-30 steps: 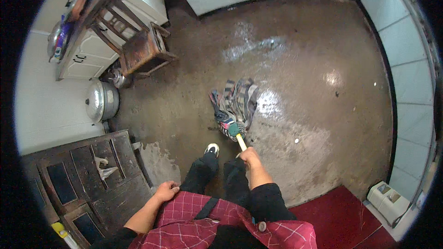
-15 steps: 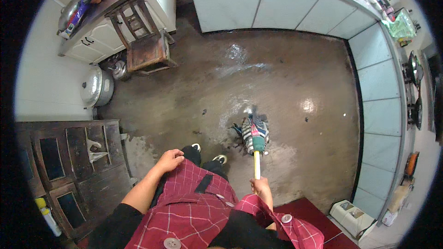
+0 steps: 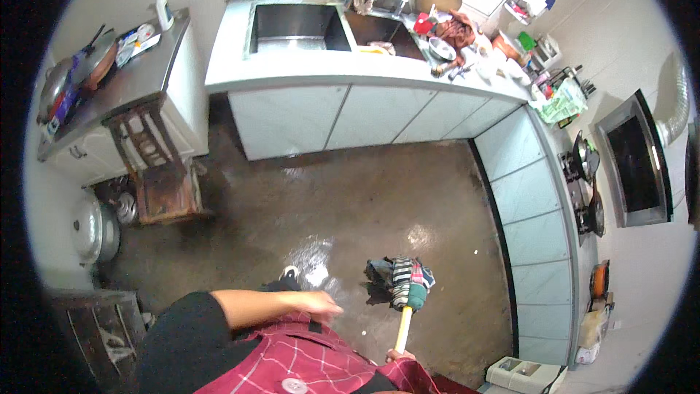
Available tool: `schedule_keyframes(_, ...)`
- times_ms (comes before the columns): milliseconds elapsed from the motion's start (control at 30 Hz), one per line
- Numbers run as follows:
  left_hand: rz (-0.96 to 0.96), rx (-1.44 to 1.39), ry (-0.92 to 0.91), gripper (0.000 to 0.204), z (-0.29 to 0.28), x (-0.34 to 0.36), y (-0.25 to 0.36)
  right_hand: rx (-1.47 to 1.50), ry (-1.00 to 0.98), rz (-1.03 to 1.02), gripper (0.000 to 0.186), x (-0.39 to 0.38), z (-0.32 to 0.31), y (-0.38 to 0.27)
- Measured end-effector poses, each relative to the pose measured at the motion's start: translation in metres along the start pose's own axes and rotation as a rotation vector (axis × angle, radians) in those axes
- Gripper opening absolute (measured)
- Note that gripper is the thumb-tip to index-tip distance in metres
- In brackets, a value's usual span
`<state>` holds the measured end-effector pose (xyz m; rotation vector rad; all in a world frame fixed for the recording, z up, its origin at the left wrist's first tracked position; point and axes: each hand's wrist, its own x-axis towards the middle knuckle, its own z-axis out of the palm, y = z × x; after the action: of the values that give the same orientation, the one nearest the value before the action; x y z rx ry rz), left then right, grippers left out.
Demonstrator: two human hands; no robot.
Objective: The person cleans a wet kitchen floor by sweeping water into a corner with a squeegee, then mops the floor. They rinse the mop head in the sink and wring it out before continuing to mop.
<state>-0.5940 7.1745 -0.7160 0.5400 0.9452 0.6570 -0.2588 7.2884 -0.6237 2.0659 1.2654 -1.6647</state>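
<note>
My right hand (image 3: pixel 399 356) grips the yellow handle (image 3: pixel 403 330) of a mop, low in the picture and partly hidden by the red checked garment. The mop's head (image 3: pixel 410 284), of striped cloth strips and green binding, rests on the wet floor ahead of that hand. My left hand (image 3: pixel 318 304) is in front of my body over the garment, to the left of the handle, slightly blurred, with loosely extended fingers and nothing visible in it.
Left stand a wooden chair (image 3: pixel 166 197), a cabinet (image 3: pixel 187 95), a metal pot (image 3: pixel 98 237) and a dark wooden piece (image 3: pixel 91 321). Ahead, a cluttered counter holds a sink (image 3: pixel 295 28). Right are tiled cupboards (image 3: pixel 532 233), pans (image 3: pixel 587 157) and a white plastic appliance (image 3: pixel 514 373).
The view has tilted up, showing the sink and counter. The mop head has moved rightward across the floor, my right hand still on its handle. My left hand has swung rightward across my body.
</note>
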Motion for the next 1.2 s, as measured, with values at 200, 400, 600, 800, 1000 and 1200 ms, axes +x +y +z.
schedule_keyframes(200,0.090,0.105,-0.473,0.043,0.054,0.068,0.208,0.419,-0.039,-0.252,0.011,-0.047,0.024,-0.150)
schedule_keyframes(400,0.610,-0.118,-0.391,0.038,0.001,0.036,0.370,0.230,0.104,-0.657,0.007,-0.128,0.034,-0.367)
schedule_keyframes(600,0.869,0.149,-0.248,0.044,-0.074,-0.044,0.548,0.241,-0.048,-1.066,0.011,-0.167,0.034,-0.544)
schedule_keyframes(800,1.156,0.058,-0.005,0.032,-0.192,-0.135,0.645,0.002,-0.146,-1.282,0.019,-0.192,0.102,-0.720)
schedule_keyframes(1000,1.136,-0.019,0.143,0.028,-0.328,-0.199,0.653,-0.059,-0.319,-1.201,0.019,-0.164,0.212,-0.826)
schedule_keyframes(1200,1.140,-0.160,0.285,0.017,-0.429,-0.190,0.629,-0.143,-0.420,-0.993,0.021,-0.104,0.281,-0.882)
